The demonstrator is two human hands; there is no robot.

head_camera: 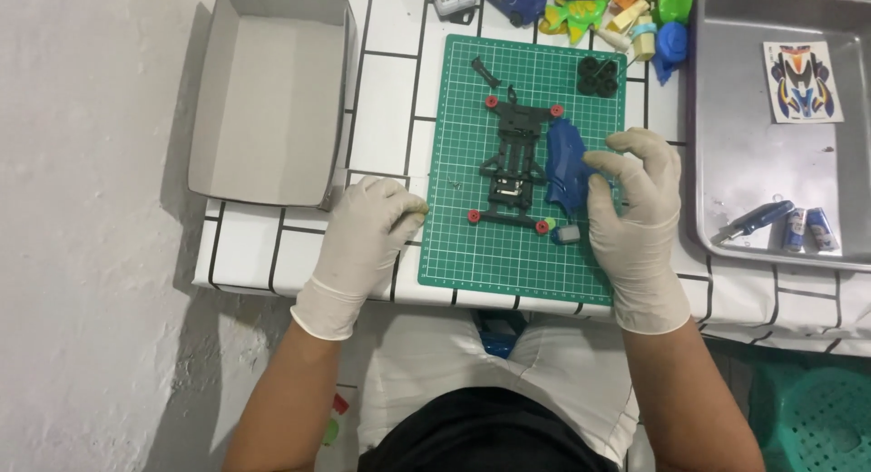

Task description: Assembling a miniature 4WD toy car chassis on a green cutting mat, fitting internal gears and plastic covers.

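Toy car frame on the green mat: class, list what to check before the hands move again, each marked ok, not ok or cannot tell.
1. Black frame flat on the green mat: ok.
2. Blue body shell within reach, right hand touching it: ok.
3. Left hand free, resting at mat edge: ok.
4. Black tyres on the mat: ok.
5. Small motor beside frame: ok.
6. Frame's small parts seated: cannot tell.

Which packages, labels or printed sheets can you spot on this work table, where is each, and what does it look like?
Sticker sheet: in the metal tray at right, a white rectangle printed in blue, red and yellow.
Two small batteries: near the tray's front edge, blue and silver labelled cylinders.
Cardboard box: far left, open, grey, rectangular.
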